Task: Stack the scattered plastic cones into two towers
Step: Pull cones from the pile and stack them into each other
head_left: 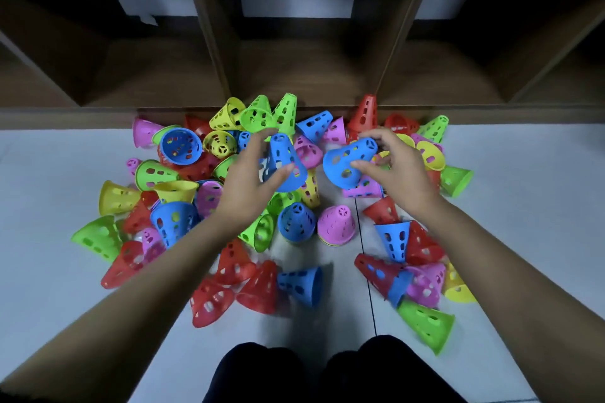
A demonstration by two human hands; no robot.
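Perforated plastic cones in red, blue, green, yellow and pink lie scattered on a pale floor. My left hand (250,173) grips an upright blue cone (285,162) between thumb and fingers, held above the pile. My right hand (393,167) grips a second blue cone (347,159), tilted with its narrow top toward the upper right. Below the hands two short stacks stand upright side by side: one topped by a blue cone (296,218), one topped by a pink cone (336,225).
A brown wooden shelf unit (304,52) with open compartments borders the far side of the pile. Cones crowd the floor left, right and near my knees (327,373). A floor seam (368,278) runs down the middle.
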